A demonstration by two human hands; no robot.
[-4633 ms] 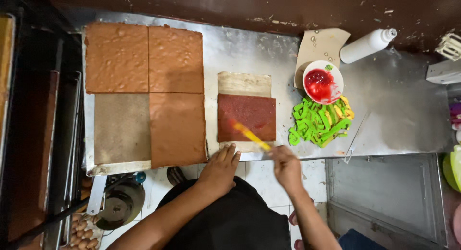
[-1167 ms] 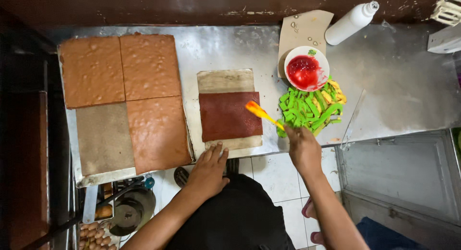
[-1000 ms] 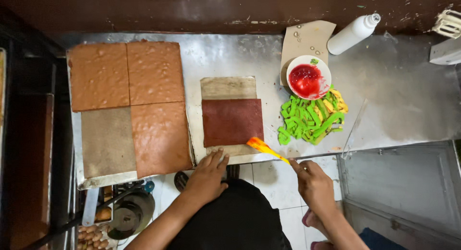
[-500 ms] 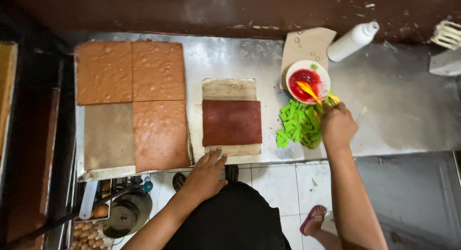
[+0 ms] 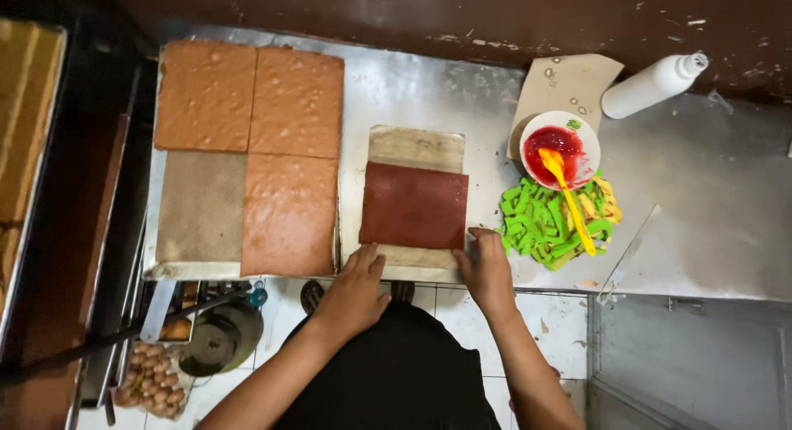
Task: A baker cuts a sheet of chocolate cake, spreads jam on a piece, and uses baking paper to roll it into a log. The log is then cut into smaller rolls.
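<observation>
Cake sheet (image 5: 413, 205): both hands (image 5: 356, 283) at near edge.

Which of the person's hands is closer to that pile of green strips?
The right hand. It rests at the near right corner of the red-spread cake sheet, just left of the green strips. The left hand sits at the sheet's near left edge, farther away.

One package only — a white squeeze bottle (image 5: 652, 85), lying tilted at the far right of the steel surface (image 5: 709, 191), nozzle toward the wall, just beside a tan card (image 5: 569, 83). No labels, signs or screens visible.
</observation>
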